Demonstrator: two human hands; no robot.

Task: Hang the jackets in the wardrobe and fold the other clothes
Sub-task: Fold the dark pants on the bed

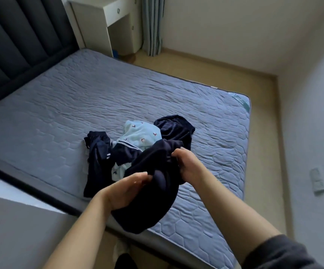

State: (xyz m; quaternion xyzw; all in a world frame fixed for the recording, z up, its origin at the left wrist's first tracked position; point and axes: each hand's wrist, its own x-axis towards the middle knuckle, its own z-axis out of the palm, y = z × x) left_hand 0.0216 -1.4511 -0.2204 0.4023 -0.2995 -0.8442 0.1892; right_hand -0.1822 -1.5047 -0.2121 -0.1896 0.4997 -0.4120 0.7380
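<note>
Head view: both hands lift a dark navy garment (147, 195) off the pile (137, 140) on the bed (60, 113). Left hand (126, 191) pinches one edge, right hand (186, 164) clutches bunched fabric. Sorting step; next, shake it open to identify it as jacket or foldable.

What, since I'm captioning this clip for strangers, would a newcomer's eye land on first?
The left hand and right hand grip a dark navy garment above the near edge of the grey quilted mattress. Behind it lies a small heap: a light blue printed garment among more navy clothes. A dark padded headboard fills the upper left.
</note>
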